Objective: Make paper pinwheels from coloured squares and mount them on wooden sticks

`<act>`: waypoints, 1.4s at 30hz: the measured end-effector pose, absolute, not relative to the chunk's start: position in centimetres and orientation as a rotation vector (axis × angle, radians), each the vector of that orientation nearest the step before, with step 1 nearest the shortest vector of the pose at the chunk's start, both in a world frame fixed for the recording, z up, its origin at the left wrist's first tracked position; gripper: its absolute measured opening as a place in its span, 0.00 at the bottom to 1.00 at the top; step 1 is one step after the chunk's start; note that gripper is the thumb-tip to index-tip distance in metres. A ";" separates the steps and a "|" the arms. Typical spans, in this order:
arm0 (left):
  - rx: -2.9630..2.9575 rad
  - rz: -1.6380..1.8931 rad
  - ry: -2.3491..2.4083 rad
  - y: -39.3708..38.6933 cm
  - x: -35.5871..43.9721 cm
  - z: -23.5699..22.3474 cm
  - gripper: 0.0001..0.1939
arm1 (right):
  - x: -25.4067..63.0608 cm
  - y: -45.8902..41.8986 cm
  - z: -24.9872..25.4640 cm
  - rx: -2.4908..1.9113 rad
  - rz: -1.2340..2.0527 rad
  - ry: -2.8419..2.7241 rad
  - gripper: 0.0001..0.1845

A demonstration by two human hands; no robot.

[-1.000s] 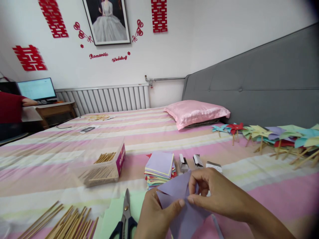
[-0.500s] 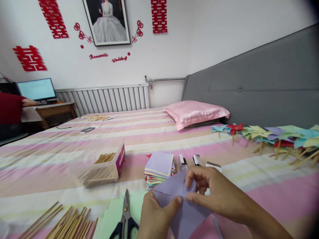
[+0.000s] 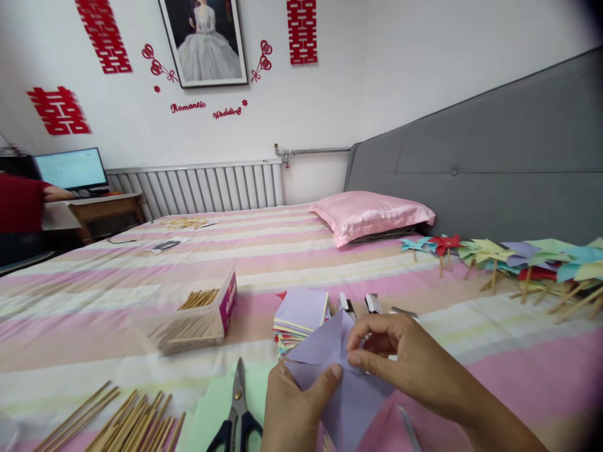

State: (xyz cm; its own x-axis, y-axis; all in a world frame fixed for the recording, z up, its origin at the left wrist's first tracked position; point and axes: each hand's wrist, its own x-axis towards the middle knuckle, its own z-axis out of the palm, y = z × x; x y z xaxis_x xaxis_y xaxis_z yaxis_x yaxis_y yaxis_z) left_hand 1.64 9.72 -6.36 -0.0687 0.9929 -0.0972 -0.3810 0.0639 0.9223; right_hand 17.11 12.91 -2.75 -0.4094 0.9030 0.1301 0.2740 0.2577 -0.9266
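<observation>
- Above the striped bedspread [image 3: 277, 251], the slit purple paper [image 3: 353, 408] is being gripped by the left hand [image 3: 292, 402], thumb near its centre, probably to steady the flaps
- Beside that thumb, the right hand [image 3: 414, 361] is being held in a narrow pinch; whether paper is being caught cannot be told
- Just beyond, stacked paper squares [image 3: 301, 309] are being overlapped by the sheet
- Nearby, scissors [image 3: 239, 395] are being left unheld, seemingly for easy reach

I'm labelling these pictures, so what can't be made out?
All in the head view:
- Left hand: fingertips except the thumb's, hidden behind the purple paper.
- Scissors: handle ends, cut off by the bottom edge.
- Monitor: text, too small.
- Framed picture: top, cut off.
</observation>
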 end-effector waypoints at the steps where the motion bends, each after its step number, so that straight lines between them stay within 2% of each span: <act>1: 0.840 1.367 0.997 9.7 1.7 -6.3 0.16 | 17.1 12.9 -2.7 -1.074 1.132 -1.861 0.02; 5: 0.897 1.341 0.952 9.6 1.9 -6.0 0.16 | 17.3 13.0 -2.7 -1.115 1.068 -1.907 0.04; 11: 0.943 1.315 0.948 9.7 1.9 -5.9 0.11 | 17.5 13.0 -2.6 -1.155 1.048 -1.919 0.04; 24: 0.870 1.346 0.925 9.6 1.8 -6.2 0.15 | 17.3 13.0 -2.6 -1.162 0.945 -1.987 0.05; 33: 0.856 1.352 0.957 9.5 2.0 -5.9 0.12 | 17.4 12.6 -2.3 -1.159 0.928 -1.996 0.06; 40: 0.853 1.382 1.002 9.7 1.8 -6.3 0.14 | 17.3 12.7 -2.5 -1.178 0.951 -1.961 0.04; 42: 0.834 1.396 1.031 9.7 1.8 -6.1 0.14 | 17.4 12.7 -2.6 -1.153 1.044 -1.897 0.11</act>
